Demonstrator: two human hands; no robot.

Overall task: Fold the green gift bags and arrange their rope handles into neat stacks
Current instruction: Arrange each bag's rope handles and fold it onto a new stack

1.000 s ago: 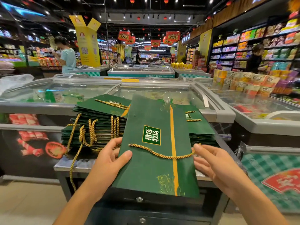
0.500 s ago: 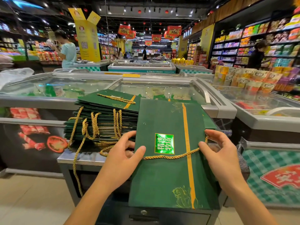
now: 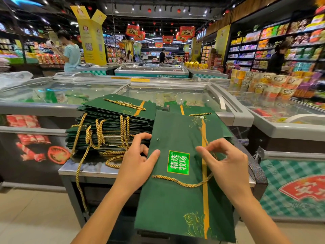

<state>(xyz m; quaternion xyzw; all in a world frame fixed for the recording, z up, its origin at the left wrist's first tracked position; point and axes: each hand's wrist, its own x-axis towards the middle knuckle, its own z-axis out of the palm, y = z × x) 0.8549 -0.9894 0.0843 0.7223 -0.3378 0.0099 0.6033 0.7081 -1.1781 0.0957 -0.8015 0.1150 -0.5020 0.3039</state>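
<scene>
A flat green gift bag (image 3: 177, 199) with a gold stripe and a shiny green label lies lengthwise over the metal table's front edge. My left hand (image 3: 139, 159) grips its left edge, thumb on top. My right hand (image 3: 226, 164) sits over the gold stripe with fingers curled, pinching the gold rope handle (image 3: 177, 181), which loops across the bag's face below the label. A tall stack of folded green bags (image 3: 112, 131) stands to the left, its ropes hanging down in front. A lower pile of bags (image 3: 193, 110) lies behind the held bag.
The small metal table (image 3: 84, 169) stands against glass-topped chest freezers (image 3: 175, 95). Another freezer (image 3: 290, 131) flanks it on the right. Snack packs (image 3: 263, 85) and store shelves fill the right; a person in a light blue shirt (image 3: 71, 51) stands far left.
My right hand moved from the bag's right edge onto its face by the gold stripe. The rope loop now lies below the label. My left hand keeps its grip on the left edge.
</scene>
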